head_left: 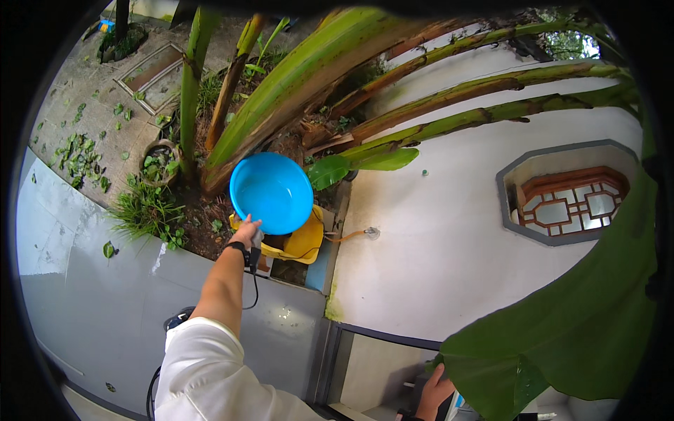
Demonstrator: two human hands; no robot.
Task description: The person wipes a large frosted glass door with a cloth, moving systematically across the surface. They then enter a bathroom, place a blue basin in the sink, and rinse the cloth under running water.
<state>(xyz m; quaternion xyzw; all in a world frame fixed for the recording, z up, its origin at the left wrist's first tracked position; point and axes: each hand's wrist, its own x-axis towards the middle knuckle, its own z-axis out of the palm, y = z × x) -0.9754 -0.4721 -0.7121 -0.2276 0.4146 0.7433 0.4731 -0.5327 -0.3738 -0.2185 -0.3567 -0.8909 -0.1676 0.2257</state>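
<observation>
My left hand [246, 232] reaches forward and grips the near rim of a round blue plastic basin [274, 192]. The basin's inside faces me, and no objects show in it. Below and partly behind it is a yellow plastic container [306, 237]. A black strap with a small device and a cable [256, 289] is on my left wrist. Low in the view, my right hand [436, 392] is beside the edge of a large green leaf [547, 337]. Its thumb points up at the leaf's edge; whether it holds anything cannot be told.
Thick banana-like stems [295, 79] rise from a soil bed beyond the basin. A white wall [421, 237] with an octagonal window [568, 200] stands to the right, carrying a tap with an orange hose [347, 235]. Grey paving [116, 305] lies left; a potted plant [159, 160] stands farther off.
</observation>
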